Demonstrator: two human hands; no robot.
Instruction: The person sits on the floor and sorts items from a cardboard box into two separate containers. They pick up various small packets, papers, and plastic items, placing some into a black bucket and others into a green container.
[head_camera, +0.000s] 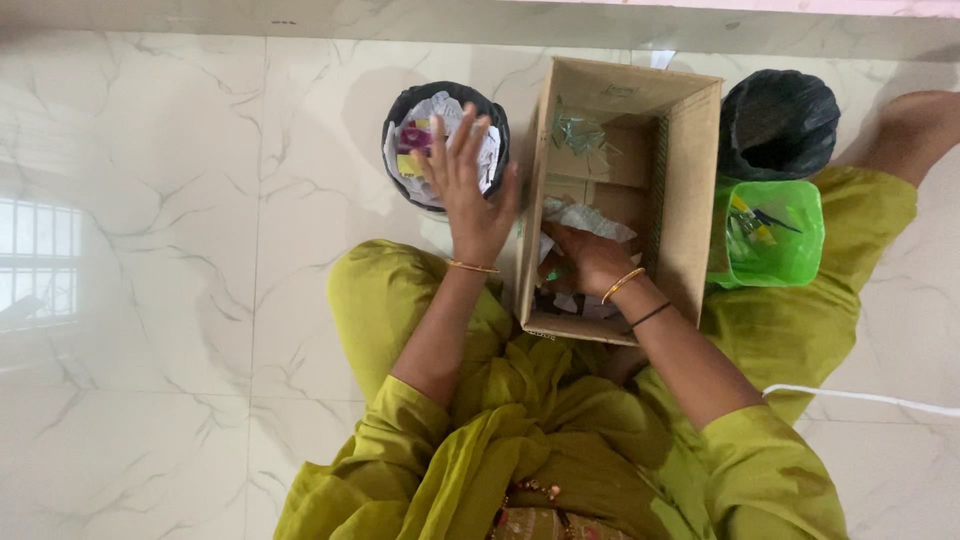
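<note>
Overhead, the left hand spreads wide, empty, above the black bin of paper scraps on the floor; the right hand reaches inside the cardboard box, fingers closed on crumpled paper.

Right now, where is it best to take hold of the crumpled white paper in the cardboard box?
Probably from above: the cardboard box is open-topped. Pinch a raised fold of the crumpled white paper beyond the right hand.
</note>
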